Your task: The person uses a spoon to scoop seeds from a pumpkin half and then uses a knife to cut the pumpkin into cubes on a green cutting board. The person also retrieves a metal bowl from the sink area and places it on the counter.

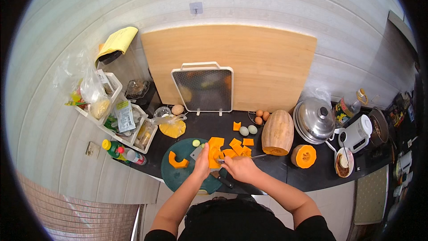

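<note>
My left hand (201, 164) grips a large slab of orange pumpkin (216, 143) by its left side. In my right hand (240, 168) is a small metal tool (220, 161), its working end against the slab's lower right; the fingers hide too much to tell its kind. Below both hands lies a round green cutting board (179, 179). On it rests a kitchen knife with a dark handle (223, 179), its blade partly covered by my left hand. A curved pumpkin piece (178, 161) sits on the board's left. Several cut pumpkin chunks (236, 147) are heaped just beyond my right hand.
Right of the chunks stand a large pumpkin section (277, 133) and a shorter cut end (304, 156). Two pale eggs (248, 130) and brown eggs (258, 120) lie behind. Further right are a lidded steel pot (316, 117) and white kettle (356, 133). Bottles (133, 156) stand left.
</note>
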`<state>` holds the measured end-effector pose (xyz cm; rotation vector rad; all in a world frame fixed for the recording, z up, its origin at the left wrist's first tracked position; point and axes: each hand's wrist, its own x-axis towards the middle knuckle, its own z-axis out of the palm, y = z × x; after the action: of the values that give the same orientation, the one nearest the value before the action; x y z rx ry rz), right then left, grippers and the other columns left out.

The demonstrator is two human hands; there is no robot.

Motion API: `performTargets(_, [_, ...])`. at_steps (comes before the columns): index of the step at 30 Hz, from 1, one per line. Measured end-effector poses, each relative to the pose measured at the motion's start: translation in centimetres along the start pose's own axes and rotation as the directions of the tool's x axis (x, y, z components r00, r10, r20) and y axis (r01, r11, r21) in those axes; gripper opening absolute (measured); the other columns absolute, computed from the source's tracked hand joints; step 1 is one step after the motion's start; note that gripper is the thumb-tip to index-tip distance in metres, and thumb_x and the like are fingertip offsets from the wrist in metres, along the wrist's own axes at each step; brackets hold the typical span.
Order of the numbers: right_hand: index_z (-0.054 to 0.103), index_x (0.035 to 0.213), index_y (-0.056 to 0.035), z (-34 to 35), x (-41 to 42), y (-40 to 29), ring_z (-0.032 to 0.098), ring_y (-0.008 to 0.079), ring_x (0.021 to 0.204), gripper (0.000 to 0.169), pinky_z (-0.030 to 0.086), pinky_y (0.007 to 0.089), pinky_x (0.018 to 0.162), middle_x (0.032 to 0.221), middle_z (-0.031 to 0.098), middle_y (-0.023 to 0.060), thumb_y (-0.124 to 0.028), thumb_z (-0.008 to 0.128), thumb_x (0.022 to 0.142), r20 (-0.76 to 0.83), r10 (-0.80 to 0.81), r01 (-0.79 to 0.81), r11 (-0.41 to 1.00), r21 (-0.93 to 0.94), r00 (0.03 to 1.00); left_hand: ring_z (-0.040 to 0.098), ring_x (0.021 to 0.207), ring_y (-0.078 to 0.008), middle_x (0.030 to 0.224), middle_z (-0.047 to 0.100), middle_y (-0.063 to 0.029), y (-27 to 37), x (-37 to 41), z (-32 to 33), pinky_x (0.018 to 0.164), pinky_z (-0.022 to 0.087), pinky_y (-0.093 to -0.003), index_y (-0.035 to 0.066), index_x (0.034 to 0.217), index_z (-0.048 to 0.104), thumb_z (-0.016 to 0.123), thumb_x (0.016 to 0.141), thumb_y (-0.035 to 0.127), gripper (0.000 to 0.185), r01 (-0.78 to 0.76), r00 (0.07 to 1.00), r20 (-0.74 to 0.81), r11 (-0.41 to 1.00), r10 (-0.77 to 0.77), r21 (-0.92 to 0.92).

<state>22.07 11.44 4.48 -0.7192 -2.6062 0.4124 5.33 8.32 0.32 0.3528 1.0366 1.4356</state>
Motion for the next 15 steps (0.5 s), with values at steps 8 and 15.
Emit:
performTargets(8, [0.045,0.079,-0.0058,0.6,0.2,1.0,0.056,0.0286,0.049,0.024,0.045,0.0389,0.045,0.055,0.054,0.0109,-0.027,0.054,0.086,0.041,-0.103,0.105,0.994,-0.031,0.994,0.054,0.101,-0.0173,0.112,0.055,-0.0079,-0.6,0.3,-1.2,0.087,0.043,-0.0310,0.003,0.119,0.047,0.038,0.096,0.041,0.046,0.044,0.996,0.066,0.986,-0.055,0.163])
performTargets(15, [0.045,0.078,-0.0063,1.8,0.0,1.1,0.057,0.0269,0.049,0.024,0.045,0.0378,0.045,0.054,0.053,0.0096,-0.026,0.054,0.086,0.061,-0.106,0.111,0.991,-0.080,0.992,0.050,0.097,-0.0135,0.104,0.054,-0.0070,-1.3,0.2,-1.5,0.086,0.040,-0.0270,0.001,0.109,0.050,0.039,0.095,0.042,0.045,-0.051,0.998,0.035,0.976,0.045,0.210])
